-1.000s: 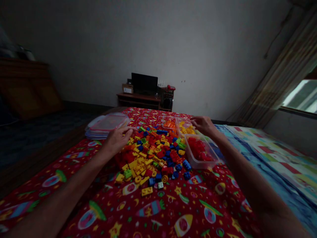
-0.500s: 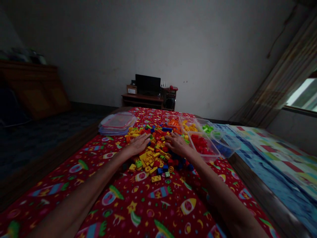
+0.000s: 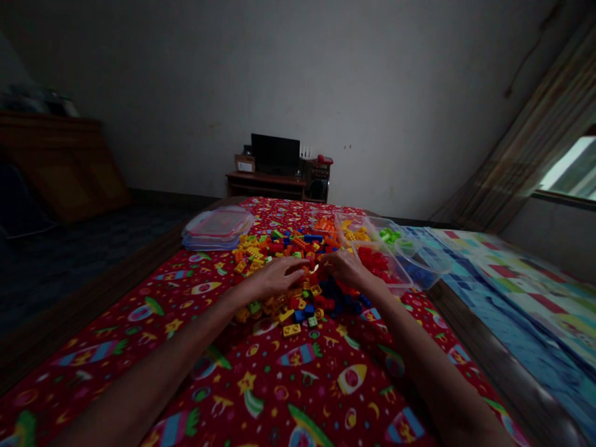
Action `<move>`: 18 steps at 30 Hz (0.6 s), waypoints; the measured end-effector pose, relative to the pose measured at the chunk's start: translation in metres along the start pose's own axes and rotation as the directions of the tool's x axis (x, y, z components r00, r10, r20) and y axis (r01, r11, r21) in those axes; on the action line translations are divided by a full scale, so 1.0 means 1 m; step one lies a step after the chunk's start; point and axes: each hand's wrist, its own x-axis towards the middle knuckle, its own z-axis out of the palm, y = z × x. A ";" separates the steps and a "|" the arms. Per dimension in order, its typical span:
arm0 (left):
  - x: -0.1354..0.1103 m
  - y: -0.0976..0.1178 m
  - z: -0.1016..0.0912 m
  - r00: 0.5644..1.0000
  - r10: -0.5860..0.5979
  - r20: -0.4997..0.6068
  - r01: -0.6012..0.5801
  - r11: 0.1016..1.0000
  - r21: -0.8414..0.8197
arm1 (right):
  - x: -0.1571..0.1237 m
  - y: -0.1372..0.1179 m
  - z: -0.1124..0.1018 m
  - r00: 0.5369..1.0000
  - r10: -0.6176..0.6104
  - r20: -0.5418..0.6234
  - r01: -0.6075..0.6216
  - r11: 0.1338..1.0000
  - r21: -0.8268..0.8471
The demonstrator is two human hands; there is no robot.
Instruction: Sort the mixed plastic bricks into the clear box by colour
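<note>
A heap of small plastic bricks [image 3: 279, 247] in red, yellow, blue, orange and green lies on a red cloth printed with rockets [image 3: 298, 379]. My left hand [image 3: 274, 279] rests on the near middle of the heap with curled fingers. My right hand [image 3: 345, 270] is a short way to its right, also curled over bricks, and the fingertips of the two hands almost meet. Whether either hand grips a brick is hidden by the fingers. A single yellow brick [image 3: 292, 329] lies apart at the heap's near edge.
Clear tubs stand right of the heap: one with red bricks [image 3: 401, 282], others with yellow [image 3: 347, 226], green [image 3: 391, 234] and blue [image 3: 431, 272]. A stack of clear lids [image 3: 216, 226] lies at the back left. The table's wooden edge [image 3: 488, 363] runs along the right.
My right hand has come back from the yellow tub to the heap. My left hand has slid rightward across the heap, and both hands have closed in toward each other with curling fingers.
</note>
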 end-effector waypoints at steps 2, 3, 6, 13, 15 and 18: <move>-0.001 0.008 0.003 0.996 0.043 0.077 -0.037 0.997 -0.070 | -0.002 0.002 -0.005 0.999 0.006 0.038 -0.008 0.999 0.047; -0.002 0.010 0.004 0.993 0.056 0.099 -0.047 0.995 -0.090 | -0.003 0.002 -0.008 0.998 0.009 0.056 -0.013 0.998 0.062; -0.003 0.009 0.002 0.990 0.055 0.130 -0.042 0.995 -0.094 | -0.004 0.004 -0.015 0.998 0.017 0.060 -0.021 0.997 0.069; -0.003 -0.006 -0.026 0.996 -0.063 0.065 0.065 0.997 -0.029 | -0.005 0.000 -0.017 0.992 0.021 -0.126 -0.027 0.999 -0.045; -0.004 -0.012 -0.035 0.997 -0.079 0.022 0.079 0.997 0.003 | -0.006 -0.002 -0.018 0.987 0.011 -0.160 -0.022 0.997 -0.071; -0.006 -0.024 -0.046 0.993 -0.114 0.028 0.113 0.993 0.035 | -0.006 -0.005 -0.019 0.985 0.022 -0.170 -0.031 0.998 -0.050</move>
